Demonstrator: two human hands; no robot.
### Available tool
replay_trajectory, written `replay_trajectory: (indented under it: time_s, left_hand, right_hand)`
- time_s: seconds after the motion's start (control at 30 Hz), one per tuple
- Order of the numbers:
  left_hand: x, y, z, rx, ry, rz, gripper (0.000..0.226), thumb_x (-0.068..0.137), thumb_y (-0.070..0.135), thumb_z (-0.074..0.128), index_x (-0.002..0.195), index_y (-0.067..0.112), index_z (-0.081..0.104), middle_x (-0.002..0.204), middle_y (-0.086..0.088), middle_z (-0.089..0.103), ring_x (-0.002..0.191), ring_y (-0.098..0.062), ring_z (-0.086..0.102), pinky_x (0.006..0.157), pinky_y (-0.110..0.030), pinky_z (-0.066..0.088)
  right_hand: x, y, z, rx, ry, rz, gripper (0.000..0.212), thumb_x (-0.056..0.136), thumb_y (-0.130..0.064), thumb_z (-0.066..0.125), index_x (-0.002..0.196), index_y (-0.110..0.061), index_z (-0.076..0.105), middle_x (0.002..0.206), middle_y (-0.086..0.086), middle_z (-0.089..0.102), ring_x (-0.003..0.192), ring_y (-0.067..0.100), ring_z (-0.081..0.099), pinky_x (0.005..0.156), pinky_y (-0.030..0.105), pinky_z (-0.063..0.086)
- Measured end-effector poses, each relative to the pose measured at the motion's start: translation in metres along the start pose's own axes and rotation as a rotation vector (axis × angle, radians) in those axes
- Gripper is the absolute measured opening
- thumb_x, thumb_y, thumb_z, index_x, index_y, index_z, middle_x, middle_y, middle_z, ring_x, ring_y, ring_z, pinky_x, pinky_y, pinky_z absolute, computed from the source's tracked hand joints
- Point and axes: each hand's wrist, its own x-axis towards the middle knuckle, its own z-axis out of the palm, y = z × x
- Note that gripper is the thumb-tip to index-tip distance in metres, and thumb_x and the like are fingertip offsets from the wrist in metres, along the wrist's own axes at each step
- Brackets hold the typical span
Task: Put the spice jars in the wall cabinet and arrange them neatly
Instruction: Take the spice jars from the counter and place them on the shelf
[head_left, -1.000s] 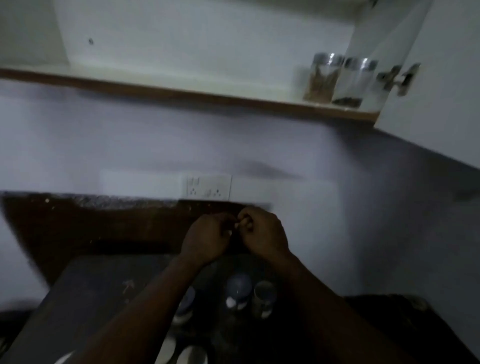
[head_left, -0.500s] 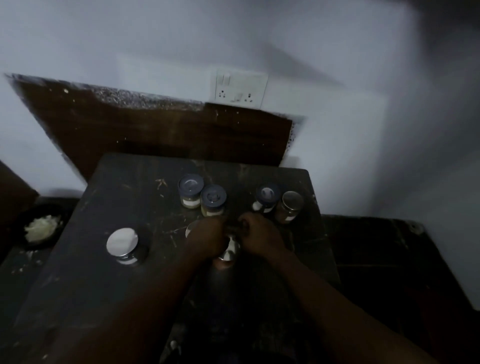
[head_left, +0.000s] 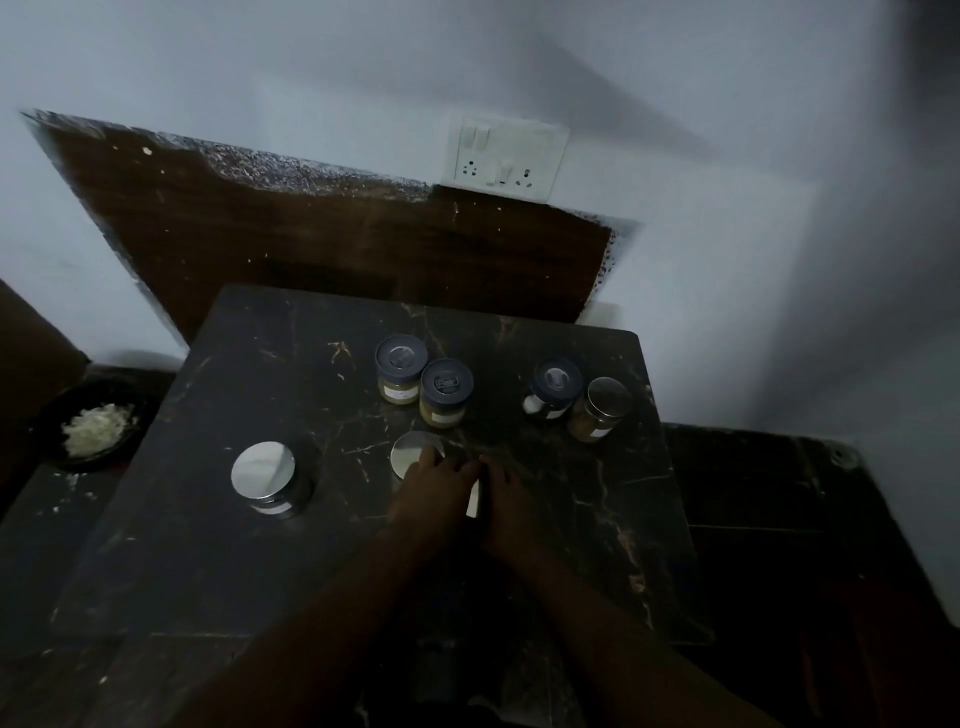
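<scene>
- Dim marble worktop is carrying spice jars, most of them near its back edge.
- We are holding our left hand and right hand together mid-worktop at a silver-lidded jar, likely to lift it; we cannot tell whether either grip is closed.

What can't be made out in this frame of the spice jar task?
- Head view: wall cabinet, beyond the top edge.
- Head view: nearest jar, body hidden under the left hand; grip unclear.
- Head view: right hand, dim; whether it holds anything is unclear.
- Head view: far-right jar, label too small and dim to read.
</scene>
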Motion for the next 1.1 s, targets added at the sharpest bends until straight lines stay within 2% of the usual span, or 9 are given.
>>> replay_trajectory:
  time_s: [0.17, 0.27, 0.33, 0.47, 0.53, 0.67, 0.77, 0.87, 1.1]
  left_hand:
    - [0.003, -0.010, -0.006, -0.017, 0.069, 0.125, 0.078, 0.083, 0.040, 0.068, 0.153, 0.029, 0.034, 0.150, 0.001, 0.047, 0.131, -0.028, 0.039, 0.106, -0.035, 0.036]
    - [0.009, -0.009, -0.026, -0.133, 0.090, 0.184, 0.078, 0.081, 0.047, 0.068, 0.151, 0.032, 0.036, 0.148, 0.001, 0.046, 0.132, -0.024, 0.045, 0.106, -0.035, 0.039]
    - [0.012, -0.006, -0.046, -0.255, 0.104, 0.197, 0.081, 0.080, 0.050, 0.068, 0.152, 0.036, 0.034, 0.149, 0.006, 0.044, 0.131, -0.018, 0.049, 0.102, -0.032, 0.043]
    - [0.018, 0.004, -0.100, -0.450, 0.116, 0.273, 0.082, 0.083, 0.043, 0.072, 0.154, 0.034, 0.031, 0.148, 0.003, 0.049, 0.130, -0.017, 0.052, 0.106, -0.037, 0.046]
    - [0.021, 0.009, -0.131, -0.476, 0.191, 0.336, 0.075, 0.087, 0.037, 0.070, 0.153, 0.033, 0.035, 0.146, 0.003, 0.053, 0.129, -0.016, 0.054, 0.107, -0.039, 0.046]
    - [0.025, 0.029, -0.199, -0.623, 0.380, 0.485, 0.058, 0.088, 0.041, 0.066, 0.142, 0.038, 0.047, 0.135, 0.015, 0.057, 0.119, 0.006, 0.055, 0.103, -0.022, 0.045]
    - [0.036, 0.049, -0.248, -0.665, 0.509, 0.534, 0.064, 0.082, 0.037, 0.075, 0.141, 0.033, 0.050, 0.134, 0.013, 0.060, 0.119, -0.002, 0.058, 0.100, -0.034, 0.050]
    - [0.052, 0.070, -0.297, -0.679, 0.641, 0.557, 0.062, 0.084, 0.042, 0.073, 0.140, 0.040, 0.047, 0.131, 0.020, 0.060, 0.114, 0.000, 0.059, 0.094, -0.036, 0.055]
    - [0.079, 0.134, -0.423, -0.665, 0.939, 0.573, 0.061, 0.079, 0.057, 0.069, 0.135, 0.048, 0.045, 0.122, 0.023, 0.062, 0.104, -0.004, 0.063, 0.084, -0.039, 0.059]
  right_hand:
    - [-0.017, 0.006, -0.022, 0.310, 0.116, 0.076, 0.108, 0.061, -0.067, 0.071, 0.154, -0.028, 0.033, 0.154, -0.003, 0.043, 0.138, 0.017, 0.044, 0.107, 0.029, 0.031]
    - [-0.026, 0.006, -0.046, 0.457, 0.224, 0.079, 0.092, 0.050, -0.069, 0.076, 0.133, -0.044, 0.044, 0.127, -0.020, 0.058, 0.114, 0.000, 0.056, 0.089, 0.017, 0.045]
    - [-0.032, 0.004, -0.067, 0.525, 0.344, 0.059, 0.073, 0.054, -0.067, 0.080, 0.117, -0.047, 0.049, 0.109, -0.022, 0.063, 0.102, -0.008, 0.061, 0.076, 0.010, 0.049]
    - [-0.042, -0.008, -0.123, 0.667, 0.402, -0.022, 0.076, 0.058, -0.057, 0.085, 0.124, -0.053, 0.047, 0.120, -0.015, 0.064, 0.109, 0.007, 0.066, 0.083, 0.029, 0.061]
    - [-0.045, -0.015, -0.154, 0.710, 0.496, -0.079, 0.070, 0.062, -0.051, 0.086, 0.120, -0.056, 0.048, 0.118, -0.021, 0.065, 0.106, 0.002, 0.067, 0.076, 0.024, 0.061]
    - [-0.054, -0.029, -0.223, 0.719, 0.648, -0.143, 0.064, 0.068, -0.051, 0.085, 0.120, -0.056, 0.049, 0.115, -0.025, 0.067, 0.102, -0.004, 0.067, 0.078, 0.017, 0.057]
    - [-0.057, -0.036, -0.279, 0.753, 0.763, -0.226, 0.064, 0.067, -0.041, 0.081, 0.123, -0.042, 0.051, 0.116, -0.022, 0.067, 0.109, 0.000, 0.065, 0.083, 0.016, 0.054]
    - [-0.056, -0.042, -0.333, 0.788, 0.857, -0.317, 0.062, 0.067, -0.042, 0.079, 0.123, -0.034, 0.055, 0.119, -0.017, 0.068, 0.110, 0.003, 0.066, 0.083, 0.017, 0.055]
    - [-0.057, -0.055, -0.476, 0.820, 1.071, -0.480, 0.037, 0.087, -0.029, 0.079, 0.118, -0.042, 0.063, 0.114, -0.020, 0.068, 0.104, -0.002, 0.065, 0.072, 0.010, 0.052]
